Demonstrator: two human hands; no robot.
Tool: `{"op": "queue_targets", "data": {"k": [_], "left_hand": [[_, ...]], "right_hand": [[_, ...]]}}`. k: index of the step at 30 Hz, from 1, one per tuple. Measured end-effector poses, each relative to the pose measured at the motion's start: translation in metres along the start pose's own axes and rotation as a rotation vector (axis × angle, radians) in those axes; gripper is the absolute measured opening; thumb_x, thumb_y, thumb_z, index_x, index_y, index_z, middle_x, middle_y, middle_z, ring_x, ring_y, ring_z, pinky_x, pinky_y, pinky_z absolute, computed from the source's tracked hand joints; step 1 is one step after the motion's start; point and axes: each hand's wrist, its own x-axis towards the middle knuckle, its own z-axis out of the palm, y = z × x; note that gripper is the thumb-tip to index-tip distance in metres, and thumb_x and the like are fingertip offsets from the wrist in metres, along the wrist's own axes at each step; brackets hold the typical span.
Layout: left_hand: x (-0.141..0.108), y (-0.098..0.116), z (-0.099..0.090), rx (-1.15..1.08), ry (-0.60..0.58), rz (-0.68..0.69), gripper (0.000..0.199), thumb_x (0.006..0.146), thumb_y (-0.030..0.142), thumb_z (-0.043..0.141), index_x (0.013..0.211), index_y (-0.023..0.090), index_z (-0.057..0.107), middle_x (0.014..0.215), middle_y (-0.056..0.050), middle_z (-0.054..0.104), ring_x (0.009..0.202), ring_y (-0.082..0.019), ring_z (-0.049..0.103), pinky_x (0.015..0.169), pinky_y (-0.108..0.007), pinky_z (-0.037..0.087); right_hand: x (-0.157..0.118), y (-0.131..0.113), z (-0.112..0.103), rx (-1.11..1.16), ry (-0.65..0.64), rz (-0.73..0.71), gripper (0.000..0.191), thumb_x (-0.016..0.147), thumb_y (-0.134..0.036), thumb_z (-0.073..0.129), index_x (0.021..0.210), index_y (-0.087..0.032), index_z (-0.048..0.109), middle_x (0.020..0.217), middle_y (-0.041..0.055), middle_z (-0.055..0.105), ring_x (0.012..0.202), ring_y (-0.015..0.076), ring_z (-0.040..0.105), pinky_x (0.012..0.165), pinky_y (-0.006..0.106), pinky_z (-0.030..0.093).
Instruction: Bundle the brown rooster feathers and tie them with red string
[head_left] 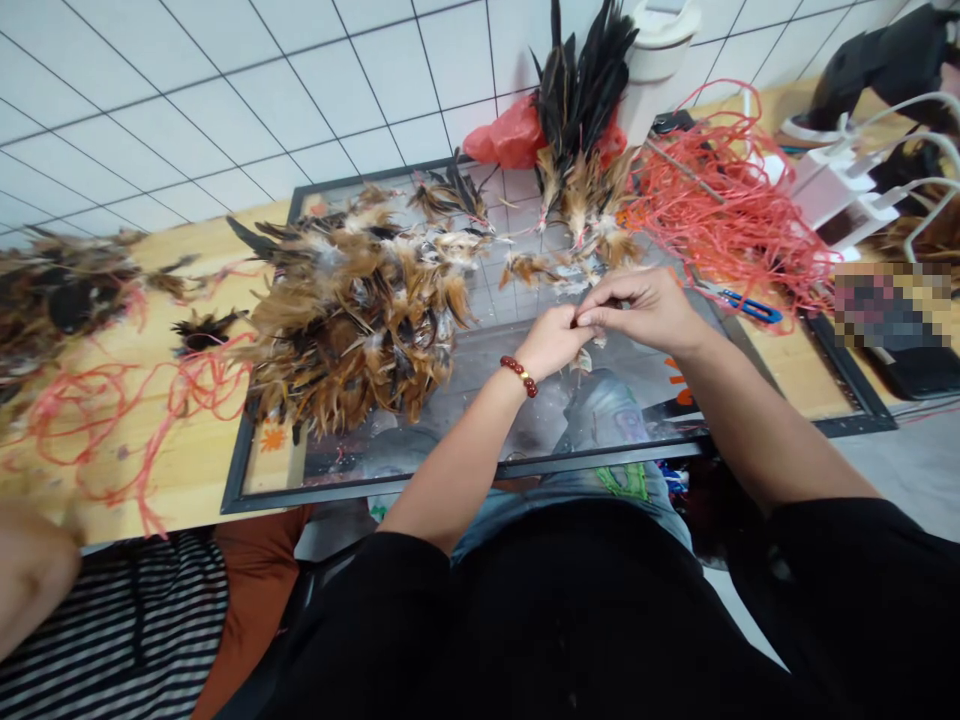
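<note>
My left hand (556,336), with a bead bracelet (519,376) at the wrist, is closed in a pinch. Small pale feather tips (582,360) poke out just below its fingers. My right hand (651,308) meets it at the fingertips, thumb and index finger pressed together; what they grip is hidden. Both hands hover over a black-framed glass panel (517,430). Left of them on the glass lies a big pile of brown feathers (367,310). Just beyond the hands, small feather bunches (529,268) lie scattered.
Long black feathers (581,85) stand by a red plastic bag (510,133) at the back. To the right are tangled red string (720,210), blue-handled scissors (752,306) and white chargers (844,190). Red strands (90,400) lie left, near another person's arm (34,570).
</note>
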Motion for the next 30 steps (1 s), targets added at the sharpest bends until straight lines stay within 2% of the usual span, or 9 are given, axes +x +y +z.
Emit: {"op": "queue_targets", "data": {"k": [3, 5, 9, 12, 17, 20, 24, 30], "left_hand": [[-0.001, 0.000, 0.003, -0.130, -0.021, 0.009, 0.021, 0.091, 0.021, 0.063, 0.071, 0.015, 0.064, 0.070, 0.002, 0.062, 0.052, -0.005, 0.037, 0.056, -0.023, 0.032], [-0.002, 0.003, 0.003, -0.230, -0.009, -0.021, 0.024, 0.095, 0.022, 0.059, 0.072, 0.015, 0.063, 0.071, 0.001, 0.063, 0.049, -0.004, 0.033, 0.052, -0.023, 0.028], [-0.003, 0.008, 0.000, -0.299, 0.054, -0.044, 0.026, 0.096, 0.024, 0.061, 0.072, 0.015, 0.063, 0.065, 0.002, 0.058, 0.047, -0.004, 0.027, 0.048, -0.022, 0.022], [-0.001, 0.005, -0.002, -0.275, 0.092, -0.013, 0.026, 0.094, 0.025, 0.065, 0.070, 0.015, 0.065, 0.065, 0.003, 0.059, 0.051, -0.004, 0.034, 0.052, -0.020, 0.029], [0.001, 0.001, -0.001, -0.254, 0.148, 0.013, 0.020, 0.089, 0.023, 0.069, 0.070, 0.016, 0.072, 0.068, 0.001, 0.064, 0.061, -0.006, 0.049, 0.060, -0.019, 0.038], [0.000, 0.007, -0.001, -0.327, 0.201, -0.049, 0.014, 0.084, 0.021, 0.075, 0.071, 0.016, 0.073, 0.061, 0.003, 0.058, 0.055, -0.005, 0.043, 0.054, -0.019, 0.033], [-0.005, 0.019, -0.003, -0.506, 0.250, -0.152, 0.015, 0.077, 0.014, 0.079, 0.066, 0.013, 0.069, 0.054, 0.006, 0.048, 0.048, -0.002, 0.032, 0.046, -0.018, 0.022], [-0.006, 0.025, -0.007, -0.598, 0.235, -0.157, 0.015, 0.072, 0.014, 0.084, 0.068, 0.014, 0.069, 0.055, 0.006, 0.050, 0.048, -0.001, 0.032, 0.045, -0.016, 0.022]], "right_hand": [[0.001, 0.006, -0.006, 0.060, 0.131, -0.012, 0.038, 0.076, -0.054, 0.087, 0.100, -0.026, 0.080, 0.085, 0.0024, 0.075, 0.074, 0.0177, 0.067, 0.067, 0.033, 0.054], [0.001, 0.011, -0.013, 0.082, 0.174, 0.013, 0.044, 0.076, -0.056, 0.086, 0.109, -0.028, 0.078, 0.090, 0.0026, 0.074, 0.080, 0.0189, 0.068, 0.070, 0.033, 0.055], [-0.001, 0.016, -0.021, 0.044, 0.010, 0.117, 0.040, 0.075, -0.057, 0.087, 0.099, -0.025, 0.080, 0.081, 0.0029, 0.074, 0.074, 0.0190, 0.066, 0.067, 0.034, 0.054], [-0.002, 0.013, -0.018, 0.005, -0.052, 0.086, 0.037, 0.078, -0.057, 0.084, 0.095, -0.024, 0.080, 0.079, 0.0034, 0.075, 0.074, 0.0192, 0.066, 0.068, 0.034, 0.054], [-0.001, 0.010, -0.011, -0.249, -0.018, -0.008, 0.028, 0.088, -0.048, 0.073, 0.082, -0.021, 0.073, 0.077, 0.0041, 0.073, 0.071, 0.0188, 0.064, 0.071, 0.035, 0.052], [-0.001, 0.015, -0.008, -0.477, 0.031, -0.122, 0.022, 0.094, -0.038, 0.064, 0.081, -0.021, 0.069, 0.079, 0.0056, 0.071, 0.077, 0.0212, 0.065, 0.076, 0.037, 0.052], [-0.002, 0.024, -0.003, -0.668, 0.054, -0.268, 0.017, 0.097, -0.031, 0.055, 0.089, -0.023, 0.068, 0.093, 0.0089, 0.071, 0.089, 0.0255, 0.066, 0.080, 0.041, 0.053], [-0.004, 0.025, -0.002, -0.675, 0.107, -0.331, 0.022, 0.099, -0.037, 0.055, 0.091, -0.023, 0.070, 0.097, 0.0092, 0.072, 0.092, 0.0265, 0.067, 0.083, 0.044, 0.053]]}}
